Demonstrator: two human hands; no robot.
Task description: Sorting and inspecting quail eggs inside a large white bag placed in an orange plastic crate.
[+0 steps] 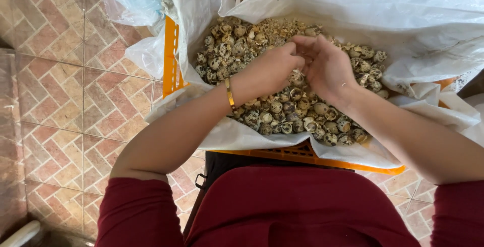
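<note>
While both hands meet over the speckled quail eggs [297,118], left hand [269,70] and right hand [327,68] pinch something tiny, hidden; light fingertip pressure seems wisest.

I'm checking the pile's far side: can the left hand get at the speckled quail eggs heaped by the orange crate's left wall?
Probably yes. The left hand hovers over the speckled quail eggs, which lie uncovered beside it in the white plastic liner.

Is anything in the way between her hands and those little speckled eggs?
Nothing visible. The left hand and right hand meet directly over the speckled eggs in the white-lined orange crate, fingertips together; whether they pinch an egg is hidden.
</note>
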